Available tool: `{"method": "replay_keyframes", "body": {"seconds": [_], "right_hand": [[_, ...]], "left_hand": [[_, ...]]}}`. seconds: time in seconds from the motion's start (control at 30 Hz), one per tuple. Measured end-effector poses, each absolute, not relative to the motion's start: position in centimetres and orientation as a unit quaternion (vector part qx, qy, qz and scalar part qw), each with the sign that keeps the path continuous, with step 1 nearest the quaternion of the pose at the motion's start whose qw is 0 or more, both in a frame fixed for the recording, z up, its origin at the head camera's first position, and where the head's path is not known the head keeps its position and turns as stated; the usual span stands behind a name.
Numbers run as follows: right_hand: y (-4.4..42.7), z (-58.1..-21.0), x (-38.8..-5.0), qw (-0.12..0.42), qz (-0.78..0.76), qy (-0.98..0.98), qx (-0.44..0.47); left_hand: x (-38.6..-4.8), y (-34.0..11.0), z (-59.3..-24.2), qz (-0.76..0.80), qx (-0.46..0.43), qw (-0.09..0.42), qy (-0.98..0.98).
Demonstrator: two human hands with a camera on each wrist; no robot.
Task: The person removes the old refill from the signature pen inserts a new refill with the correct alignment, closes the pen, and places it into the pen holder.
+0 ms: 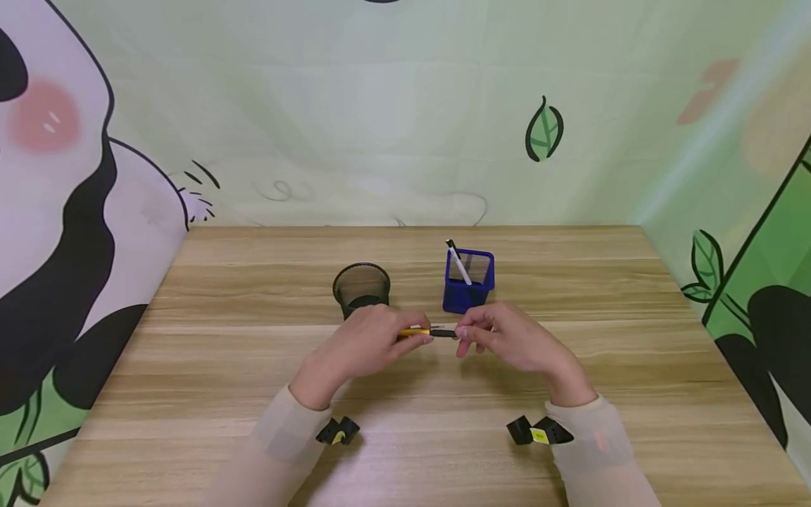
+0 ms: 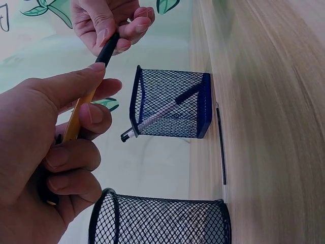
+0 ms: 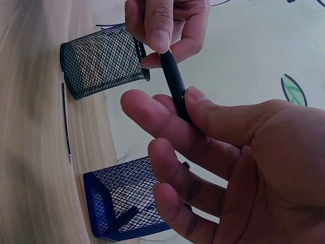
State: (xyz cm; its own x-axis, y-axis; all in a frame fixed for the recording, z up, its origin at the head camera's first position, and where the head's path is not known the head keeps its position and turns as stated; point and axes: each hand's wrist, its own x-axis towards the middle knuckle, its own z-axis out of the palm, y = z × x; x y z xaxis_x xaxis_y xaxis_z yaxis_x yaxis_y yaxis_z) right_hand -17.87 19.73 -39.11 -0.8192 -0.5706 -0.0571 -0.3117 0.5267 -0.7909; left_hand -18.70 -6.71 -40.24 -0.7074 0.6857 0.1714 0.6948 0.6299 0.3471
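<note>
Both hands hold one pen, raised above the table and lying roughly level in the head view. My left hand [image 1: 367, 341] curls its fingers round the yellow barrel [image 2: 76, 119]. At the black end [image 3: 173, 81], my right hand [image 1: 516, 338] pinches between thumb and index finger, its other fingers loosely bent. A thin dark rod with a clear end, like a refill [image 2: 221, 147], lies on the table near the two mesh holders. The pen's tip is hidden by the right fingers.
Behind the left hand stands a round black mesh holder [image 1: 361, 283]. A square blue mesh holder [image 1: 464, 297] stands behind the right hand, with a white pen with black ends [image 1: 459, 264] leaning in it. The wooden table [image 1: 253, 282] meets a printed cloth backdrop [image 1: 380, 141].
</note>
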Motion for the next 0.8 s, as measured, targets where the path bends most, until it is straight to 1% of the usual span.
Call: {"method": "replay_keyframes", "body": {"seconds": [0.33,0.8], "right_hand": [[19.68,-39.1,-17.98,0.168,-0.408,0.859,-0.262],[19.65,-39.22,-17.81,0.173,-0.435,0.849,-0.244]], "left_hand": [[-18.56,-6.57,-40.3,-0.205,-0.378,0.003,-0.903],[-18.49,-6.7,-40.55,-0.2,-0.383,0.015,-0.902]]}}
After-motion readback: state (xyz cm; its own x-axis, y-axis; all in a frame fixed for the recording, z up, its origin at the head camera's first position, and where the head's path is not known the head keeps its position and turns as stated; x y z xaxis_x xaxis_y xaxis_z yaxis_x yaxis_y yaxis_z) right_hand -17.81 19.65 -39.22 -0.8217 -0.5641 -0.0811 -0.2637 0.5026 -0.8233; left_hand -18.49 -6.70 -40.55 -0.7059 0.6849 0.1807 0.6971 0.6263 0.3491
